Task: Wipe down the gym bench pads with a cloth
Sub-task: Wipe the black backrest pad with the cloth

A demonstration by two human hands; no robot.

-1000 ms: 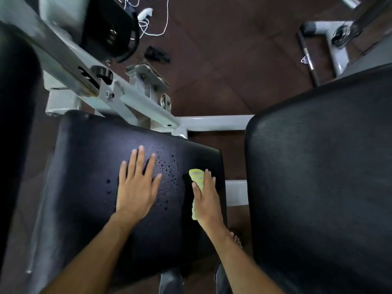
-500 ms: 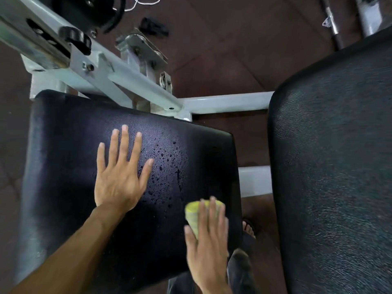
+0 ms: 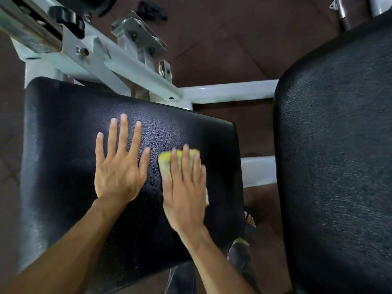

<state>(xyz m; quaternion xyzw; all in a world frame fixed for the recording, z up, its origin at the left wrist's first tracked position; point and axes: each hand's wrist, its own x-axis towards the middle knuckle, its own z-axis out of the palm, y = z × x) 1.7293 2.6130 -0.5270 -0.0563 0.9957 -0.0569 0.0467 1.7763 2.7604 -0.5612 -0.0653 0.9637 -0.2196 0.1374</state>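
In the centre of the frame, the right hand [image 3: 184,187] lies flat with straight fingers pressing a folded yellow-green cloth [image 3: 167,164] onto the black textured vinyl bench pad [image 3: 63,145]. The cloth shows beyond the fingertips and at the hand's right edge. Just left, the left hand [image 3: 118,166] rests flat, fingers spread, holding nothing. Water droplets [image 3: 154,141] lie between them.

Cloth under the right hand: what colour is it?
Yellow-green; the cloth shows best in the head view, pressed flat under the right hand.
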